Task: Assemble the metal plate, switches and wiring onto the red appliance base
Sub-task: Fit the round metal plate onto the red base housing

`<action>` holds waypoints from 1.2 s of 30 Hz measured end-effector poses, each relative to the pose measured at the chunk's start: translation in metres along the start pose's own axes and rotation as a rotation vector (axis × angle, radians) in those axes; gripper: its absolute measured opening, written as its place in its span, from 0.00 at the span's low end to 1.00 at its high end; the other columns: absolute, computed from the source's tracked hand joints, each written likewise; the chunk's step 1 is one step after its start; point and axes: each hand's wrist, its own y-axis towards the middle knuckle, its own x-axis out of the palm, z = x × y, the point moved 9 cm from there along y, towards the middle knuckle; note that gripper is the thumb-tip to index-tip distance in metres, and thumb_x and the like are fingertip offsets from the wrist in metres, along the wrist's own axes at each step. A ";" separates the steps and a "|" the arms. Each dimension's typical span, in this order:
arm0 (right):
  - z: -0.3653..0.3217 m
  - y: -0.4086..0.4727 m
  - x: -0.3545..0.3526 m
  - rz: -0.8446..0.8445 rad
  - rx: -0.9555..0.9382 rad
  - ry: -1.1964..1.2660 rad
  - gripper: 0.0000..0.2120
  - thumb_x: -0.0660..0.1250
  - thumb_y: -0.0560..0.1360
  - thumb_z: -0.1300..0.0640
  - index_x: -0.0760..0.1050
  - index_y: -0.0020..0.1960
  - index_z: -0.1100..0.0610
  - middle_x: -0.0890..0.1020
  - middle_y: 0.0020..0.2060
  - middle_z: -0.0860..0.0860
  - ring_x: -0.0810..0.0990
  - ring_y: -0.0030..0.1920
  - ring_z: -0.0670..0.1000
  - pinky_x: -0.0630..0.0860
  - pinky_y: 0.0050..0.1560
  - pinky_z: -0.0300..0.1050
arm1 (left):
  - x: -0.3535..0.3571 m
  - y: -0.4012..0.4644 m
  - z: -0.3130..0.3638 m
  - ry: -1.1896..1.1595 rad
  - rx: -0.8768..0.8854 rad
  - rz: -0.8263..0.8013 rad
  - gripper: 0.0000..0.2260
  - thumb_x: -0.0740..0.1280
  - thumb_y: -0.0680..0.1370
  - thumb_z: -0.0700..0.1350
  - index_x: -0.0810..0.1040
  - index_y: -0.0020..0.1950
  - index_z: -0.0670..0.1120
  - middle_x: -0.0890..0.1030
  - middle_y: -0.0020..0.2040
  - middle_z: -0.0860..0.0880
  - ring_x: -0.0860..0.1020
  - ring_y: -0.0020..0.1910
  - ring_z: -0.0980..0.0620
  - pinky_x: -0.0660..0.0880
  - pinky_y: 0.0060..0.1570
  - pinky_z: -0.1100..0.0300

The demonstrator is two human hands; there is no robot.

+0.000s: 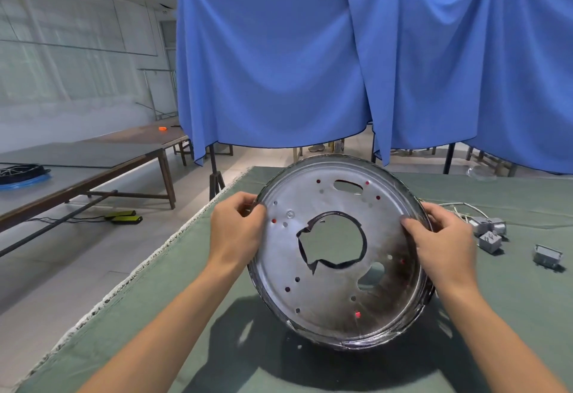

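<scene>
A round metal plate (335, 296) with a large jagged centre hole and several small holes is tilted up toward me above the green table. Red shows through some of its small holes; the red base itself is hidden behind it. My left hand (237, 231) grips the plate's left rim, thumb on its face. At the right rim my right hand (440, 243) holds on with fingers curled over the edge. Several grey switch blocks (488, 231) with pale wiring (459, 208) lie on the table to the right, apart from both hands.
A green cloth covers the table (192, 324), whose left edge runs diagonally beside bare floor. Another grey block (547, 256) lies far right. Blue curtains (279, 67) hang behind the table. A long wooden bench (93, 169) stands at the left.
</scene>
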 end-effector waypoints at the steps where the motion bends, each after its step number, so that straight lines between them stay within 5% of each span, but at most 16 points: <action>1: 0.000 0.000 -0.001 0.016 -0.007 0.007 0.13 0.71 0.72 0.61 0.76 0.42 0.42 0.79 0.37 0.35 0.79 0.40 0.40 0.73 0.42 0.44 | 0.000 0.000 0.000 -0.003 0.001 0.002 0.08 0.67 0.75 0.36 0.80 0.38 0.47 0.79 0.32 0.52 0.74 0.29 0.63 0.70 0.31 0.72; 5: 0.002 0.000 -0.005 0.050 -0.015 0.048 0.13 0.71 0.72 0.62 0.77 0.49 0.45 0.79 0.40 0.37 0.79 0.43 0.39 0.73 0.42 0.39 | 0.002 -0.001 0.001 -0.018 0.006 0.009 0.07 0.67 0.75 0.37 0.81 0.40 0.47 0.80 0.34 0.52 0.75 0.32 0.60 0.71 0.32 0.71; 13: 0.001 0.002 -0.007 0.062 -0.021 -0.011 0.09 0.71 0.72 0.59 0.75 0.42 0.45 0.79 0.38 0.39 0.79 0.40 0.44 0.73 0.43 0.45 | 0.002 0.000 0.004 0.002 0.021 0.014 0.11 0.67 0.75 0.37 0.79 0.37 0.51 0.79 0.32 0.55 0.75 0.30 0.63 0.70 0.31 0.73; 23: 0.018 0.006 0.010 -0.112 0.126 -0.067 0.09 0.70 0.70 0.63 0.77 0.46 0.52 0.80 0.40 0.47 0.78 0.44 0.51 0.73 0.46 0.46 | 0.007 0.008 -0.033 0.059 -0.267 -0.051 0.11 0.68 0.74 0.37 0.80 0.34 0.47 0.81 0.32 0.48 0.75 0.32 0.51 0.72 0.33 0.61; 30: 0.027 0.000 0.029 -0.247 0.227 -0.032 0.05 0.70 0.69 0.61 0.79 0.41 0.52 0.78 0.28 0.43 0.73 0.29 0.47 0.67 0.31 0.41 | 0.016 0.011 -0.071 0.181 -0.473 -0.246 0.05 0.69 0.74 0.35 0.78 0.39 0.42 0.73 0.35 0.43 0.70 0.32 0.49 0.66 0.30 0.61; 36: 0.035 0.001 0.033 -0.263 0.272 -0.051 0.02 0.70 0.69 0.59 0.80 0.39 0.53 0.78 0.29 0.48 0.73 0.27 0.49 0.66 0.30 0.40 | 0.021 0.006 -0.086 0.158 -0.525 -0.305 0.03 0.70 0.73 0.35 0.79 0.40 0.40 0.74 0.39 0.42 0.71 0.37 0.48 0.66 0.33 0.60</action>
